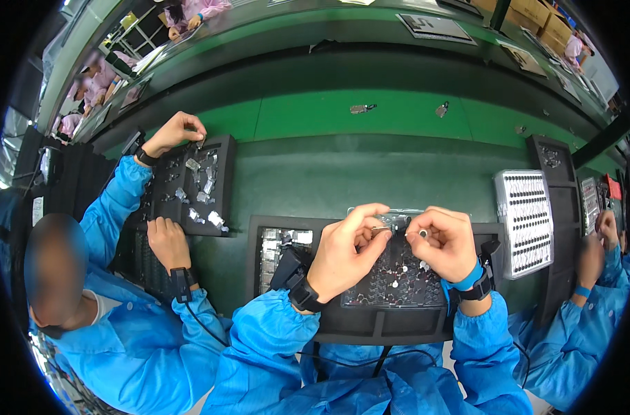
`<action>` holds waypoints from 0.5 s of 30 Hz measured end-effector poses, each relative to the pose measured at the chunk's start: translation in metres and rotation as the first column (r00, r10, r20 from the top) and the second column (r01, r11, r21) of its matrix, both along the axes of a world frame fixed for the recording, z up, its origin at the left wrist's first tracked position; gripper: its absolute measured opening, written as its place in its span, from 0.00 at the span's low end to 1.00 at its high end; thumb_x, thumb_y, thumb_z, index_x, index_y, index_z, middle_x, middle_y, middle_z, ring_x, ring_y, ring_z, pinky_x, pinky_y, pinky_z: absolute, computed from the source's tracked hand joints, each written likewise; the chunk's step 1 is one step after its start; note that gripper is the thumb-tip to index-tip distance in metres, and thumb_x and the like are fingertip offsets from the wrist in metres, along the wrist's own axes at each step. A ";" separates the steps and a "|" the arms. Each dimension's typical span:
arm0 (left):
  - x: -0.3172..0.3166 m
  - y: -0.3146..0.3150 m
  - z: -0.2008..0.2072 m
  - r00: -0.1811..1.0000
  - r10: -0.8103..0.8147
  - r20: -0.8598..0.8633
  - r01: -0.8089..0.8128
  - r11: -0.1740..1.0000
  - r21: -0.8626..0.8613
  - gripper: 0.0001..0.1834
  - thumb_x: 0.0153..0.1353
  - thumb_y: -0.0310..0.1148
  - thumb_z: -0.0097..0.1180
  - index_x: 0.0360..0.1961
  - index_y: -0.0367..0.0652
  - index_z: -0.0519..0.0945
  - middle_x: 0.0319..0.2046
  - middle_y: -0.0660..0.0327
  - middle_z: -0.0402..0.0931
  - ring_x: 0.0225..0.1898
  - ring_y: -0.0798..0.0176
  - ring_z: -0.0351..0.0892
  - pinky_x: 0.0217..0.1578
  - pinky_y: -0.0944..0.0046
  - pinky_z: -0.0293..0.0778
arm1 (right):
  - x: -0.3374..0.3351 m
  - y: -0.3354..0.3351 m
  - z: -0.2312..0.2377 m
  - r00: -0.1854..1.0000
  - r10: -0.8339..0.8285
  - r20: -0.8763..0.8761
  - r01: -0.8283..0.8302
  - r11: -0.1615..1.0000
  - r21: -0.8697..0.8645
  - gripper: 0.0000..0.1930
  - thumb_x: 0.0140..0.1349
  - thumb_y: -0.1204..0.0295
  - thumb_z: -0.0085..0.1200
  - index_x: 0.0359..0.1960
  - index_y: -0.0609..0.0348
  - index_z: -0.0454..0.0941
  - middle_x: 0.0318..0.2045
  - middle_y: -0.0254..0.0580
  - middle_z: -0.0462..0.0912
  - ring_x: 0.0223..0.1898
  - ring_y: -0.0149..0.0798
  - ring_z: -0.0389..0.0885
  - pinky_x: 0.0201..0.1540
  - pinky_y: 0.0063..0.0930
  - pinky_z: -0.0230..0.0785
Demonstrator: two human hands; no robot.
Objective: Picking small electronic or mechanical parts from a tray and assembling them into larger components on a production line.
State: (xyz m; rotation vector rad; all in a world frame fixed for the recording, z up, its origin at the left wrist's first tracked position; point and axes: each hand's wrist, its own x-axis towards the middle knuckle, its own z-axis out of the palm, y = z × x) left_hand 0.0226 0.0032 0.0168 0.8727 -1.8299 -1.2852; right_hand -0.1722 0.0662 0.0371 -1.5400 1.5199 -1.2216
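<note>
Black tray (370,325) w/ grid only partly filled, left hand (342,256) & right hand (445,242) each pinching tiny part, many slots left

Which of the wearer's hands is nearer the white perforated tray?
Right. The right hand is just left of the white perforated tray; the left hand is farther left.
</note>
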 end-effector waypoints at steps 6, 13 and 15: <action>0.001 0.002 -0.004 0.989 -0.050 -0.136 0.086 0.957 0.275 0.13 0.65 0.22 0.64 0.50 0.36 0.82 0.40 0.63 0.86 0.39 0.74 0.83 0.38 0.73 0.78 | 0.001 0.000 -0.004 0.996 -0.026 -0.087 0.026 1.000 -0.004 0.04 0.51 0.79 0.64 0.29 0.62 0.82 0.20 0.33 0.74 0.17 0.24 0.67 0.21 0.22 0.60; 0.003 0.004 -0.007 0.995 -0.050 -0.091 0.076 0.946 0.316 0.11 0.66 0.21 0.63 0.49 0.35 0.82 0.41 0.62 0.86 0.38 0.74 0.82 0.38 0.72 0.78 | 0.001 -0.002 -0.005 1.000 -0.014 -0.015 0.015 0.997 0.072 0.04 0.53 0.78 0.63 0.31 0.62 0.83 0.19 0.35 0.76 0.17 0.24 0.70 0.22 0.22 0.62; 0.002 0.005 -0.005 0.993 -0.025 -0.117 0.061 0.948 0.314 0.11 0.66 0.21 0.63 0.49 0.34 0.82 0.41 0.61 0.86 0.38 0.74 0.82 0.39 0.72 0.78 | 0.000 -0.002 -0.006 1.000 -0.003 -0.024 0.005 0.998 0.066 0.04 0.53 0.78 0.63 0.31 0.62 0.83 0.19 0.35 0.76 0.17 0.25 0.70 0.22 0.23 0.63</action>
